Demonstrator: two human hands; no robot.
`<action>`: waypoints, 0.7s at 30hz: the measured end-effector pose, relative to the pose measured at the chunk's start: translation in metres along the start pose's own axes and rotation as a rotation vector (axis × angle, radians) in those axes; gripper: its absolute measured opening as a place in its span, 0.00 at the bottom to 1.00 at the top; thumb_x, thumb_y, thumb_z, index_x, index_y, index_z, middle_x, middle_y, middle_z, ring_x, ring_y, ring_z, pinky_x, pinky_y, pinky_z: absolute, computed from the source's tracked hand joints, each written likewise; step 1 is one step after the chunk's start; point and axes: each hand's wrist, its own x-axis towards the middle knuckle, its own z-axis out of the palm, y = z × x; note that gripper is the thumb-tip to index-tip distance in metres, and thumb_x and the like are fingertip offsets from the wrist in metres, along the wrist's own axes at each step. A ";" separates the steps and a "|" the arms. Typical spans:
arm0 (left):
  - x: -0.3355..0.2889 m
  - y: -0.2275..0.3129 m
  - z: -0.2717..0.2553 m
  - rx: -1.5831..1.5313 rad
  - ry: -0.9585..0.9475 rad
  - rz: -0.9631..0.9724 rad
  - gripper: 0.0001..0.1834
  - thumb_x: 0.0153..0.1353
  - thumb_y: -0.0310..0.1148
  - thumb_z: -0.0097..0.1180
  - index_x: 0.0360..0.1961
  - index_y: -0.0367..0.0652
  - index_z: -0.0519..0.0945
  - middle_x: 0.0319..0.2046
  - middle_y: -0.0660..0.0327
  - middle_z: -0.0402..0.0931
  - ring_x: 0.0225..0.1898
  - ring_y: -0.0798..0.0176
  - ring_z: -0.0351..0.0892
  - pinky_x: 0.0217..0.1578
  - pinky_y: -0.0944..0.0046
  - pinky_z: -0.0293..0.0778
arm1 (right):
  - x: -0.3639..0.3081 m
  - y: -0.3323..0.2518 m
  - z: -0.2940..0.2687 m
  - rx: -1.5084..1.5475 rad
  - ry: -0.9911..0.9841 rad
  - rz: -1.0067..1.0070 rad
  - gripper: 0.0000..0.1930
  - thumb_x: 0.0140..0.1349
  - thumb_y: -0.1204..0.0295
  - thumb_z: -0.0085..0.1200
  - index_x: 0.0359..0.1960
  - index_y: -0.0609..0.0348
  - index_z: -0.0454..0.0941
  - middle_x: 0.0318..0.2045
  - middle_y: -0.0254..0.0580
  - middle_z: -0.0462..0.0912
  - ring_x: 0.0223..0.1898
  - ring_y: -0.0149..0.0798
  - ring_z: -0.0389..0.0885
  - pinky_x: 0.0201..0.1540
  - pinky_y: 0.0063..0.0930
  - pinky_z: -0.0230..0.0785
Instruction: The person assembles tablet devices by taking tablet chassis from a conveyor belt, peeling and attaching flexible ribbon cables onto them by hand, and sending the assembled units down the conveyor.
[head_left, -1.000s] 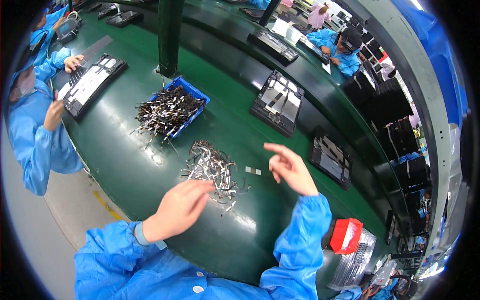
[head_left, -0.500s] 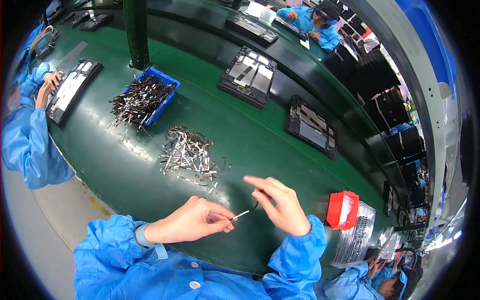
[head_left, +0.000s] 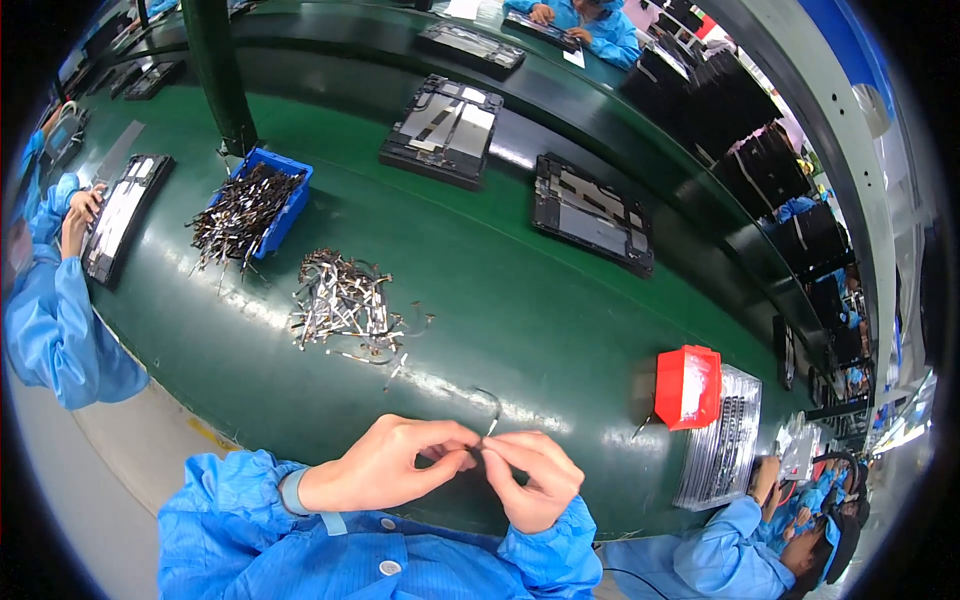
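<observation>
Close in front of me, my left hand [head_left: 392, 462] and my right hand [head_left: 533, 476] meet fingertip to fingertip. Both pinch a small thin cable [head_left: 492, 425] between thumb and forefinger. Its short silvery-white section and dark curved tail stick up past the fingers; the end between the fingertips is hidden. Farther off to the left lies a loose pile of similar black and silver cables [head_left: 345, 308], with a few strays at its near right edge. Behind it, a blue bin [head_left: 292, 205] is heaped with more cables that spill over its near side.
At right, a red bin [head_left: 686, 388] stands by stacked clear plastic trays [head_left: 722, 440]. Flat black device housings [head_left: 445, 130] lie along the far side. A green post [head_left: 217, 85] rises behind the blue bin. Co-workers in blue sit at left [head_left: 65, 330], right and far side.
My right hand has come down and left to meet the left hand, its fingers now closed on the cable. The surroundings have shifted in view as my head turned.
</observation>
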 end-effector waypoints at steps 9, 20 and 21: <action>-0.001 0.004 0.007 -0.005 -0.073 -0.029 0.23 0.56 0.23 0.54 0.55 0.43 0.72 0.30 0.58 0.82 0.34 0.59 0.85 0.38 0.63 0.81 | -0.002 0.001 0.000 -0.173 0.081 -0.065 0.11 0.46 0.86 0.65 0.33 0.65 0.84 0.33 0.46 0.84 0.35 0.40 0.85 0.39 0.27 0.79; 0.016 -0.002 0.003 -0.008 -0.089 0.048 0.23 0.55 0.21 0.52 0.55 0.45 0.74 0.30 0.59 0.83 0.34 0.59 0.85 0.40 0.62 0.80 | 0.004 0.023 -0.032 -0.526 0.294 -0.065 0.03 0.56 0.82 0.57 0.32 0.62 0.80 0.31 0.46 0.84 0.34 0.45 0.84 0.40 0.34 0.78; 0.023 -0.006 -0.003 0.014 -0.050 0.064 0.23 0.55 0.21 0.51 0.54 0.44 0.74 0.30 0.60 0.83 0.34 0.60 0.85 0.39 0.62 0.80 | 0.014 0.038 -0.054 -0.527 0.451 0.032 0.03 0.61 0.77 0.55 0.31 0.62 0.80 0.29 0.45 0.83 0.31 0.42 0.83 0.37 0.32 0.77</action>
